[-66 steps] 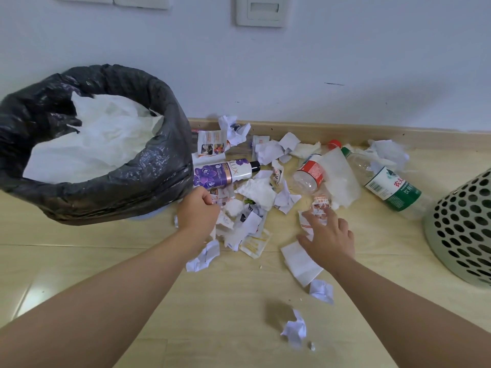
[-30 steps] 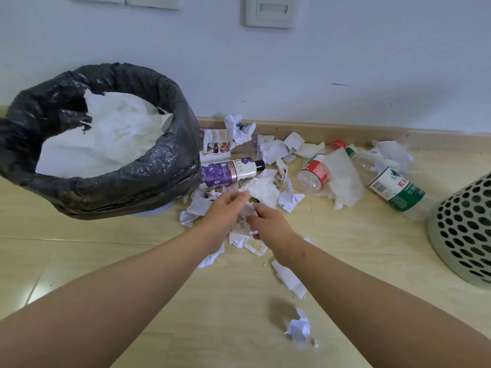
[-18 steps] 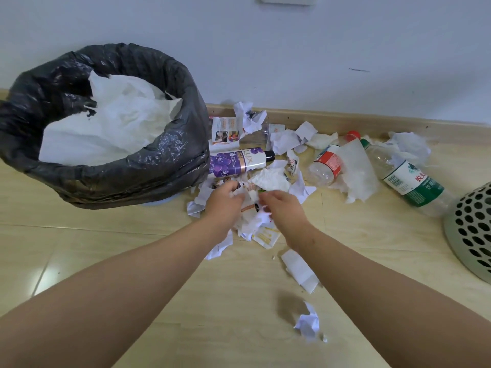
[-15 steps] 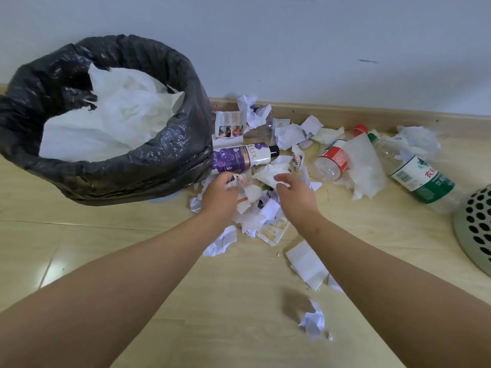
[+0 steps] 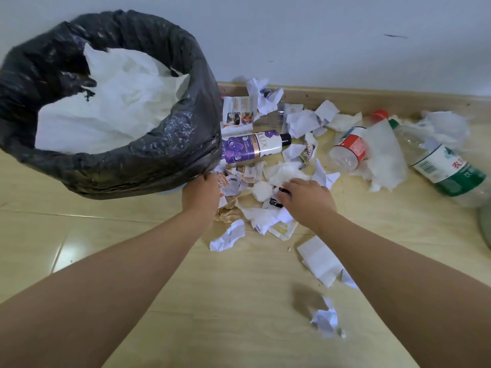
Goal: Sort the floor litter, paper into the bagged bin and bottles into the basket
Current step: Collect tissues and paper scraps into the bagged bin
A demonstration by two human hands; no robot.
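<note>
The paper scraps lie heaped on the floor between and under both hands. The left hand rests on the heap's edge with its fingers tucked out of sight, so I cannot tell whether it grips anything. The right hand has its fingers curled down over the paper scraps. Just beyond the left hand, touching its knuckles, stands the bagged bin, with white paper already inside. Beyond the hands a purple bottle lies on its side against the bin. Farther to the right of the right hand lie a red-labelled bottle and a green-labelled bottle, among tissue. The basket shows only as a sliver, well to the right of the right hand.
</note>
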